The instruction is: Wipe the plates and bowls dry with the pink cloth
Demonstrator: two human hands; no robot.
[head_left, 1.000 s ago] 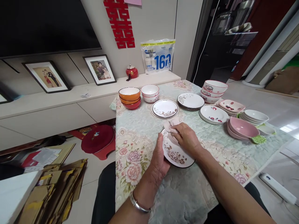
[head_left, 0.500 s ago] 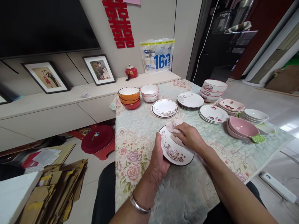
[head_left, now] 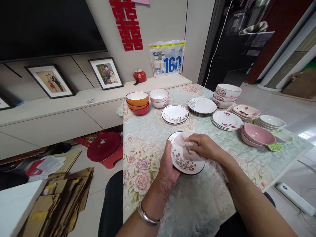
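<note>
My left hand (head_left: 169, 164) holds a white plate (head_left: 184, 163) with a dark rim and brown flowers, thumb on its left edge and fingers beneath. A pale pink cloth (head_left: 185, 139) lies on the plate's upper part, pinched in the fingers of my right hand (head_left: 203, 146). Behind the plate, two similar small plates (head_left: 174, 114) are stacked on the table. A stack of larger dark-rimmed plates (head_left: 202, 106) stands to their right.
On the flowered tablecloth (head_left: 140, 164) stand orange and red bowls (head_left: 137, 100), white bowls (head_left: 158, 97), taller stacked bowls (head_left: 228, 93), red-flowered plates (head_left: 226, 120) and pink dishes (head_left: 258, 134). A red stool (head_left: 105, 146) and flattened cardboard (head_left: 61, 197) are at the left.
My right hand has shifted slightly right and down with the cloth, which now looks more spread over the plate. My left hand and the plate have hardly moved.
</note>
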